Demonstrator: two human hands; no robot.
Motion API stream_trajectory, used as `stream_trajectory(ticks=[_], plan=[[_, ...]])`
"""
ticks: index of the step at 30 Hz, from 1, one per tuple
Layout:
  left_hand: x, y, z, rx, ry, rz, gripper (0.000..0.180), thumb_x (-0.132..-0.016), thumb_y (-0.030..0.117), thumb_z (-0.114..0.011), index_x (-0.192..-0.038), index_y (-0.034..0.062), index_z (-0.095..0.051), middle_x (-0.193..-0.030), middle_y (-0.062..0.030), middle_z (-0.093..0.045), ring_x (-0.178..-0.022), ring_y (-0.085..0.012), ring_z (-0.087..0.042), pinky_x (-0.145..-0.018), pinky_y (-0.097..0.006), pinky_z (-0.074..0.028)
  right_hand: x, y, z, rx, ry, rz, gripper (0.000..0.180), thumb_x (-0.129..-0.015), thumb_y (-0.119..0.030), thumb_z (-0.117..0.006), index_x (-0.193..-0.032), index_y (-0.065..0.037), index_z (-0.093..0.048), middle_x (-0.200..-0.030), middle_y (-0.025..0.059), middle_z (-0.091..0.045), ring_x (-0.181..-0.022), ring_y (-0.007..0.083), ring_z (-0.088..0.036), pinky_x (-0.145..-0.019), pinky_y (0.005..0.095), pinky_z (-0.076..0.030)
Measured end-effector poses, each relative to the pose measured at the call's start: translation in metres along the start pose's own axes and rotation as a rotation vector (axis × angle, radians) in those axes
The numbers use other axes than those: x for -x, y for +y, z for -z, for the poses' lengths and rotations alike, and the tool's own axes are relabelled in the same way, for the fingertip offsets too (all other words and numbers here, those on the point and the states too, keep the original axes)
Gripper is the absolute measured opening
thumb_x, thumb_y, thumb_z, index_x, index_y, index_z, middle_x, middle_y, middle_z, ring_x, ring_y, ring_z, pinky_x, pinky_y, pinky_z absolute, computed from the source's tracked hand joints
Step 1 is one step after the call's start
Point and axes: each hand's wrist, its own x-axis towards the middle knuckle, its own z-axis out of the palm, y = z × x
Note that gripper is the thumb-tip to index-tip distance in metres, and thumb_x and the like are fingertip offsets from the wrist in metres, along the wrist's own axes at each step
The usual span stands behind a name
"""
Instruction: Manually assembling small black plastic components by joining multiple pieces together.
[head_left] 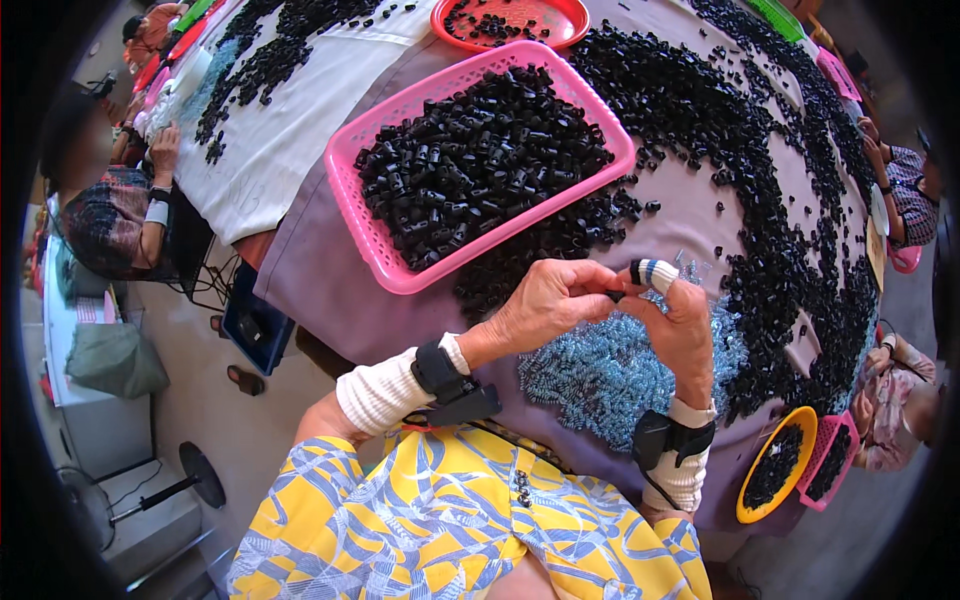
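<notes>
The left hand (560,300) is drawn to a narrow pinch, thumb and finger meeting on a small black part (614,295), so that much of the piece is covered by the fingertips. From where I stand, the right hand (680,325) comes in from the other side, its thumb just beside or touching that same part; I cannot tell whether it grips anything of its own. One of its fingers wears a blue-and-white striped cover (655,274), perhaps to spare the skin from such small hard pieces.

Both hands hang over the near side of the bench (400,325), right above a heap of pale blue coils (600,370), which look like little springs. Heaped there, they lie within a short reach of either hand, and I would guess that is why. The big pink basket (520,222), full of black parts (470,160), sits just beyond, tilted across the cloth; its low walls seem meant to keep the pile together. Loose black parts (660,100) spread over the cloth to the right and far side, reachable but out of the way of the coils. A yellow tray (752,508) with more dark pieces stands off to the right, likely set aside to leave elbow room. White cuffs (380,395) sit under the wrist straps, probably against rubbing.
</notes>
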Motion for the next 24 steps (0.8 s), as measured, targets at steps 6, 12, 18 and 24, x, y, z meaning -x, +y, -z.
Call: stream_trajectory(ticks=[6, 12, 18, 24], plan=[[0.007, -0.004, -0.002, -0.12, -0.027, -0.041, 0.021, -0.084, 0.001, -0.062, -0.105, -0.0021, -0.062, -0.091, -0.0025, -0.065, -0.08, -0.0061, -0.06, -0.072, -0.021, -0.049, 0.0, 0.011, 0.005, -0.179, -0.148, -0.134, 0.025, -0.071, -0.006, -0.073, -0.093, 0.0, -0.063, -0.077, 0.0092, -0.067, -0.071, 0.0184, -0.065, -0.064, 0.03, -0.05], [0.004, 0.003, 0.012, 0.013, 0.128, -0.005, 0.017, -0.085, 0.008, -0.066, -0.099, 0.0009, -0.063, -0.08, -0.0015, -0.065, -0.072, -0.0061, -0.06, -0.066, -0.02, -0.049, -0.029, 0.059, -0.009, 0.209, 0.044, -0.098, 0.017, -0.079, -0.014, -0.067, -0.082, 0.002, -0.062, -0.075, 0.0167, -0.063, -0.067, 0.0345, -0.059, -0.06, 0.0409, -0.044], [0.002, 0.007, 0.02, 0.044, 0.161, -0.036, 0.018, -0.085, 0.01, -0.067, -0.1, 0.0012, -0.063, -0.08, -0.0021, -0.065, -0.07, -0.0068, -0.059, -0.067, -0.021, -0.049, -0.041, 0.077, -0.027, 0.548, -0.072, 0.026, 0.013, -0.074, -0.011, -0.066, -0.081, -0.002, -0.059, -0.082, 0.0143, -0.059, -0.082, 0.0339, -0.057, -0.07, 0.0436, -0.044], [-0.007, 0.006, 0.019, 0.04, 0.195, -0.045, 0.02, -0.085, 0.012, -0.067, -0.101, 0.0013, -0.061, -0.084, -0.0034, -0.065, -0.073, -0.0083, -0.061, -0.069, -0.022, -0.05, -0.038, 0.069, -0.015, 0.511, -0.077, 0.015, 0.018, -0.07, -0.012, -0.069, -0.081, -0.003, -0.059, -0.08, 0.0121, -0.059, -0.083, 0.0324, -0.057, -0.071, 0.0418, -0.043]])
